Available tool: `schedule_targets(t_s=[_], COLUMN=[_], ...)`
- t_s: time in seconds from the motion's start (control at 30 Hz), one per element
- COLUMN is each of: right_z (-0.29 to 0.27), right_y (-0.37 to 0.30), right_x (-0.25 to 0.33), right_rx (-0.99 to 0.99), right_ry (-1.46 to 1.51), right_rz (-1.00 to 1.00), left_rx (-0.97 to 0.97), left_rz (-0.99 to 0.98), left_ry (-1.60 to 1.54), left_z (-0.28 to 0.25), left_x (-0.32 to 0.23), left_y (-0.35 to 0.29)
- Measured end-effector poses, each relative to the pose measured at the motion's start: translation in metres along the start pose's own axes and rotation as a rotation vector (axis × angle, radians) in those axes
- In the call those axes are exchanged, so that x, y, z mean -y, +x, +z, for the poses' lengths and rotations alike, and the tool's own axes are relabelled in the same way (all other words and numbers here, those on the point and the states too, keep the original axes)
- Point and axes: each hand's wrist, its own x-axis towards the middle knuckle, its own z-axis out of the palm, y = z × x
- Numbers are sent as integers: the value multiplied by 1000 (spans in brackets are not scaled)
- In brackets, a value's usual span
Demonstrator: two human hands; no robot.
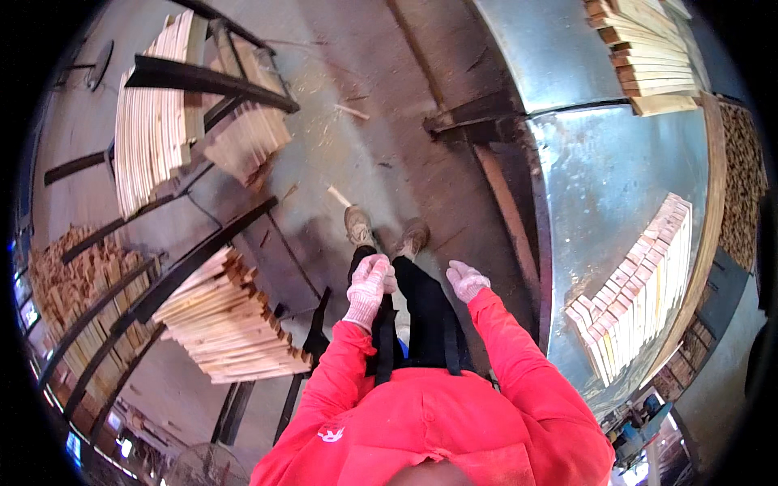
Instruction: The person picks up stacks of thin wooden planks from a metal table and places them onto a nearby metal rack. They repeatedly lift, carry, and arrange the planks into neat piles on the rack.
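My left hand (371, 279), in a pale pinkish work glove, is in front of my body above my legs. Its fingers are curled in, and I see nothing in them. My right hand (467, 281), gloved the same way, hangs a little out to the side with its fingers bent over and nothing visible in it. Neither hand touches any wood. Left of my left hand, a stack of wooden strips (231, 324) lies on a dark metal rack (198, 259). Right of my right hand stands a metal-topped table (567, 186) bearing a slanted row of wooden strips (636, 283).
More strips (162, 113) rest on the rack's far arms, with another pile (89, 283) at far left. A second bundle (648, 57) lies on the table's far end. Wood scraps (339, 196) lie on the floor by my shoes (359, 227). A rusty beam (506, 211) runs beside the table.
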Motion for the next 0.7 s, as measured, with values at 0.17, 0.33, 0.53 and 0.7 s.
schedule_targets(t_s=[0.17, 0.33, 0.53, 0.7], right_z=[-17, -73, -112, -125], right_y=[9, -30, -76, -147], right_x=[0, 81, 124, 112], right_rx=[-34, -126, -398, -643], right_ry=[24, 95, 304, 264], right_rz=[60, -114, -306, -193], left_rx=[-4, -33, -13, -108], left_rz=[-61, 273, 564, 573], left_ry=[257, 634, 1010, 1059], left_z=[18, 106, 278, 391], left_x=[-15, -106, -202, -201], left_y=[33, 64, 68, 48])
